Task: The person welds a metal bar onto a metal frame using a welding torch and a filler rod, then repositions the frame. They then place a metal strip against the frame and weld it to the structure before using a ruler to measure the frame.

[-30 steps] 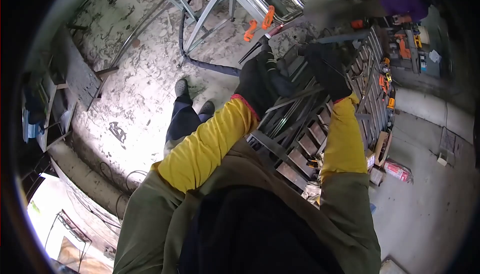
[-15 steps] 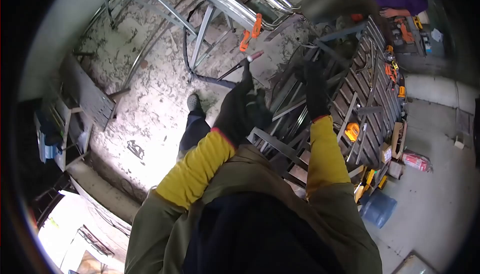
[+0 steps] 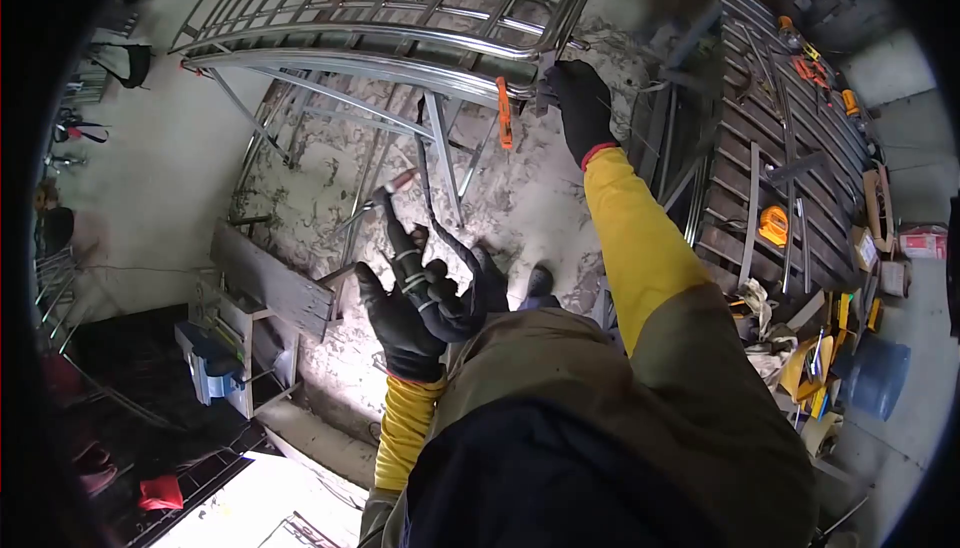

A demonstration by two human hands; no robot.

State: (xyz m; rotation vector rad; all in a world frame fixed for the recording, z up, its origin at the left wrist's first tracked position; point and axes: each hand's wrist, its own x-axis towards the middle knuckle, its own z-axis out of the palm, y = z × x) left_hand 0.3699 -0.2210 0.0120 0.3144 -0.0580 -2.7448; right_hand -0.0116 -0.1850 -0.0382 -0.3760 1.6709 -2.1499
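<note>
My left hand [image 3: 415,293], black-gloved, is closed around a TIG welding torch [image 3: 402,181] with a pinkish nozzle, the index finger stretched along it. A black cable [image 3: 450,240] runs close beside that hand. My right hand [image 3: 582,108], also gloved, grips a small flat metal piece [image 3: 545,86] against the corner of a shiny tubular metal railing [image 3: 400,40]. Its fingertips are partly hidden from me. Just left of this hand, an orange clamp [image 3: 504,113] hangs at the railing's near edge.
Grey metal legs [image 3: 440,153] support the railing over a dusty floor. To the right stands a slatted metal bench [image 3: 740,188] with a yellow tape measure [image 3: 773,225] and loose bars. A blue water jug [image 3: 878,376] lies farther right. Wooden boards [image 3: 270,283] are at left.
My view has turned, bringing more of the railing in. My right hand has moved forward from beside the bench to the railing corner. My left hand has shifted left with the torch.
</note>
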